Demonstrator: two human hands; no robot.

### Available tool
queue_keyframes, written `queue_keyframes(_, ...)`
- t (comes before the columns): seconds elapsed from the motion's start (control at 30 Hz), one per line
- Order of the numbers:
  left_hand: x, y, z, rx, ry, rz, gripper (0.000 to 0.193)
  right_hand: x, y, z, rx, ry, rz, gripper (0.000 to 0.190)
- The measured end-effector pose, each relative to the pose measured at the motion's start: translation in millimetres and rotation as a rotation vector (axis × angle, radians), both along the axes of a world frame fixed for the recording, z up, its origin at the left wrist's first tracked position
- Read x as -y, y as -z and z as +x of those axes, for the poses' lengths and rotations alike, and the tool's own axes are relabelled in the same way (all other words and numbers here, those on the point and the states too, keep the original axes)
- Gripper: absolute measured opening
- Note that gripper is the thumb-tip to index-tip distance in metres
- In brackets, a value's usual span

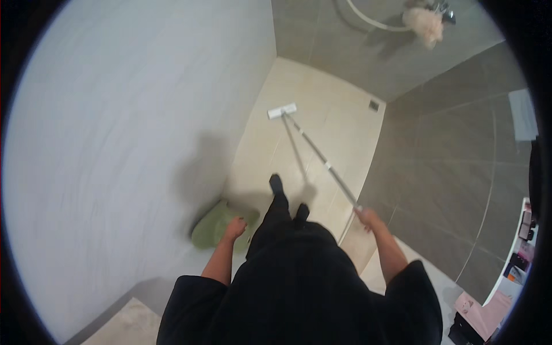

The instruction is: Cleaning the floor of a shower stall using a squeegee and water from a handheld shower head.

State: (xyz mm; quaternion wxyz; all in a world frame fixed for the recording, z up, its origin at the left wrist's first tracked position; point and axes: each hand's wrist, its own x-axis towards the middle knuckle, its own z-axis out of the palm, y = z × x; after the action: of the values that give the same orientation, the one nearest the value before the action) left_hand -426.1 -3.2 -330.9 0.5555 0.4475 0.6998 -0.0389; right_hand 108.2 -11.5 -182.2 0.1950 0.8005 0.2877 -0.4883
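Observation:
My right hand (367, 218) is closed around the upper end of a long grey pole, part of a white-headed floor mop or squeegee (328, 165). Its flat white head (282, 111) rests on the beige tiled floor (327, 125), near the left wall. My left hand (236, 227) hangs beside my body with its fingers curled, and no object shows in it. Behind and below that hand lies a green mat or basin-like object (211, 228) against the wall; which of these it is I cannot tell.
A drain (374, 105) lies in the far right floor corner. A pale shower hose (371, 20) and a pink bath pouf (424, 25) hang on the far wall. At right are a counter (435, 267), a pink pouch (489, 312) and a white shelf of small items (509, 263).

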Motion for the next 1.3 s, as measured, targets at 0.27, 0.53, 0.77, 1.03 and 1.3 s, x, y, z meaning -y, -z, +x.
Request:
queue_keyframes(0.27, -93, 63, 38, 0.058, 0.237, 0.008, 0.043, -61, -187, -52, -0.839, 0.586, 0.557, 0.038)
queue_keyframes(0.53, -190, -1, 96, 0.138, 0.240, 0.185, 0.048, -144, -199, -71, -0.120, -0.015, 1.287, 0.027)
queue_keyframes(0.77, -187, -12, 96, 0.140, 0.183, 0.303, 0.042, -215, -217, -54, 0.090, -0.153, 1.930, 0.019)
queue_keyframes(1.03, -102, 70, -31, 0.057, 0.467, 0.114, 0.034, -239, -233, -35, -0.441, 0.239, 1.825, 0.017)
queue_keyframes(1.3, -133, -2, 38, -0.063, -0.101, 0.145, 0.041, -282, -262, -50, -0.711, -0.248, 1.592, 0.016)
